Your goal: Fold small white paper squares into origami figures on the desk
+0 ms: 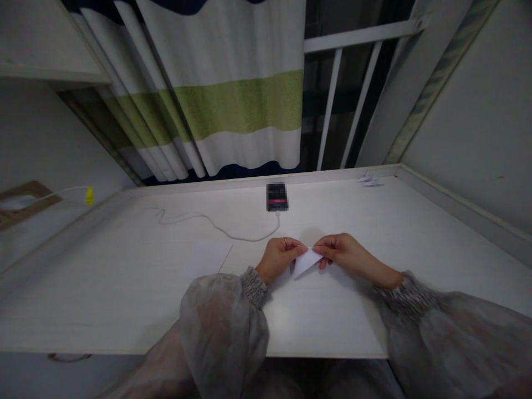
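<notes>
A small white folded paper triangle point(305, 262) is held just above the white desk point(124, 299) in front of me. My left hand point(279, 257) pinches its left upper edge, fingers curled; a ring shows on one finger. My right hand point(343, 250) pinches the top right of the paper with thumb and fingertips. The two hands meet at the paper's top. Both arms wear grey sheer sleeves with gathered cuffs.
A flat white sheet point(208, 257) lies left of my hands. A dark phone point(276, 197) lies farther back, a white cable point(195, 220) running left to a yellow plug point(88, 195). Small folded paper pieces point(369, 179) sit at the far right corner. Striped curtain and window bars stand behind.
</notes>
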{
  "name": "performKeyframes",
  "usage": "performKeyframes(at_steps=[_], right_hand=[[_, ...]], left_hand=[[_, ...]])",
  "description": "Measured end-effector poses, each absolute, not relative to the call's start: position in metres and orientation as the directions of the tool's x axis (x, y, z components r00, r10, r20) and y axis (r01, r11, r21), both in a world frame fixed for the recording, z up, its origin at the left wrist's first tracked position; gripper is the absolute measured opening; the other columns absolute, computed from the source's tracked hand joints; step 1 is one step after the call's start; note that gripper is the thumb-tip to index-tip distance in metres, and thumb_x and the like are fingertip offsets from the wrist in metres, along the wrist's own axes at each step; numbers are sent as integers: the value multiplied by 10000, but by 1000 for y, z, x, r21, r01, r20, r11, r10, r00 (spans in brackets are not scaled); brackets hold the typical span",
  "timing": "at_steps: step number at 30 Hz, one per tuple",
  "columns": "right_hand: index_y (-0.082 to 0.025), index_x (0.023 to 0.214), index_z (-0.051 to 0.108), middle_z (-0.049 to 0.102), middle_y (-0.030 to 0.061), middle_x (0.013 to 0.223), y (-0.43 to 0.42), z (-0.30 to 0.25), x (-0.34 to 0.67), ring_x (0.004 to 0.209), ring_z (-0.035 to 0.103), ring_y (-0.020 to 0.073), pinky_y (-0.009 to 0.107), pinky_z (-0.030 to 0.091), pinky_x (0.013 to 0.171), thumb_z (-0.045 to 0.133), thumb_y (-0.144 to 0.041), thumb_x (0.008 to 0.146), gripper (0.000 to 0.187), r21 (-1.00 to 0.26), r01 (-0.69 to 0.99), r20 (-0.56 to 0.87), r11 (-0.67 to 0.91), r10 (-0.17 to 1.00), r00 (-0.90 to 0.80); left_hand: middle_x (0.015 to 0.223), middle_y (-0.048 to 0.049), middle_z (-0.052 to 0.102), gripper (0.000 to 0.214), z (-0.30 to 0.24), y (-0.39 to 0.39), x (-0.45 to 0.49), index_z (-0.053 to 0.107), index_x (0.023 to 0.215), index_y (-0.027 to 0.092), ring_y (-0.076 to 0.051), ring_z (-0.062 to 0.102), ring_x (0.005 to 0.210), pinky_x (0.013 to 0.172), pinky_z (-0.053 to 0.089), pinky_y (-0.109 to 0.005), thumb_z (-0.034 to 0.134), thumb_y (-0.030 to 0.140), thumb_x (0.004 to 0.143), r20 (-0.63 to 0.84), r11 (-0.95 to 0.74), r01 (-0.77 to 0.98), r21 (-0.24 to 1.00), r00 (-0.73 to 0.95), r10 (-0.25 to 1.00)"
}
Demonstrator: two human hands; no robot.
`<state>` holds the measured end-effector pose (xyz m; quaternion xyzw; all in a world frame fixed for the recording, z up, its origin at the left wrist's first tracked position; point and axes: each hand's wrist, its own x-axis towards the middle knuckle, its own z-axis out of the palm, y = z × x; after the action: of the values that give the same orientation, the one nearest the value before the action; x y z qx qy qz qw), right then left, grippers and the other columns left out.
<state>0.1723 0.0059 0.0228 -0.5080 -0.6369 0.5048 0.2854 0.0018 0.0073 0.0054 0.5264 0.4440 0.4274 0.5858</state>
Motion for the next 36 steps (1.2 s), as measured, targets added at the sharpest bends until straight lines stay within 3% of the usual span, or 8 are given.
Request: performKeyframes(at_steps=[4,9,13,17,22,31,36], right_hand=[[-164,575,579,611,1,488,15,21,189,420,543,109,233,380,448,609,-360,669,220,-928,371,-137,-19,946,-294],[-147,598,587,624,28,538,30,19,209,462,549,113,247,395,474,665,-462,608,325,-961,273,-89,-37,979,-183],[-133,700,610,652,44,642,24,19,199,533,579,122,269,436,557,633,-535,620,410,-990,129,-85,-53,964,-252],[-117,709,617,658,51,641,14,17,180,511,571,111,254,410,521,592,-574,638,463,-986,115,-152,-120,931,-332],[-96,611,640,636,35,550,11,14,173,460,540,85,226,378,485,621,-495,651,402,-976,164,-205,-145,864,-459],[-92,722,690,688,58,645,11,17,181,523,601,107,226,432,514,692,-336,625,262,-954,129,-299,-270,826,-478],[-136,868,684,701,19,641,13,19,186,582,622,107,237,479,601,733,-212,564,317,-981,-11,-171,-196,883,-436]], left_hand=[[449,23,515,239,2,14,-7,638,582,98,-50,383,398,408,282,-197,710,321,537,-66,77,-55,996,180,981],[539,-4,582,265,0,22,-17,646,603,96,-72,465,481,476,361,-206,729,332,515,-39,52,-114,992,114,993],[525,3,570,267,-1,21,-14,646,614,93,-64,449,469,476,356,-203,726,333,527,-25,38,-89,995,142,990],[498,14,546,270,-1,17,-10,637,633,90,-53,421,449,460,330,-193,713,335,548,-7,16,-44,999,185,983],[495,18,532,282,0,14,-7,622,640,89,-48,401,419,415,291,-185,692,354,571,-22,16,25,1000,282,959],[496,25,519,275,-3,15,-8,624,644,93,-48,388,428,421,268,-191,694,348,571,-41,38,18,999,301,953],[520,13,530,282,-4,18,-10,631,644,86,-55,410,466,470,299,-206,718,335,546,-65,90,-91,992,251,966]])
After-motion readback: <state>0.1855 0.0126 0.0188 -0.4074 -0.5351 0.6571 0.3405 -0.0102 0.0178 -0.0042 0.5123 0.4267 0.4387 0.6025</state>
